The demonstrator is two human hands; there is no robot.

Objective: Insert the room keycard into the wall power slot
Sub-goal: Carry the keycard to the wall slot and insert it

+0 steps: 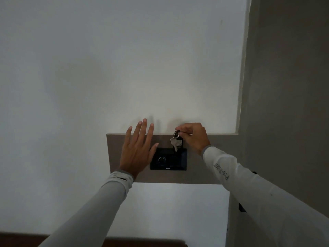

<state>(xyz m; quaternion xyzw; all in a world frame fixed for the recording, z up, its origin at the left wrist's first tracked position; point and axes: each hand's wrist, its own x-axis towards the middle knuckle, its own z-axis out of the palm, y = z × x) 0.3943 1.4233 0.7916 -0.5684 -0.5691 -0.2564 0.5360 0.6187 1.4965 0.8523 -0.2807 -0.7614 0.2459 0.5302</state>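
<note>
White wall [89,77]; right hand [194,136] pinching keycard [179,142] above power slot [175,158].

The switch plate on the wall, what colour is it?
Black, glossy; the switch plate shows best in the head view.

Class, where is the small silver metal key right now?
In the head view, right of centre, the small silver metal key hangs from a ring pinched by the right hand, just above the black wall panel.

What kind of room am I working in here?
Probably a hotel room entry: a black wall power panel on a grey board, and a keycard tag with key ring in the right hand.
</note>
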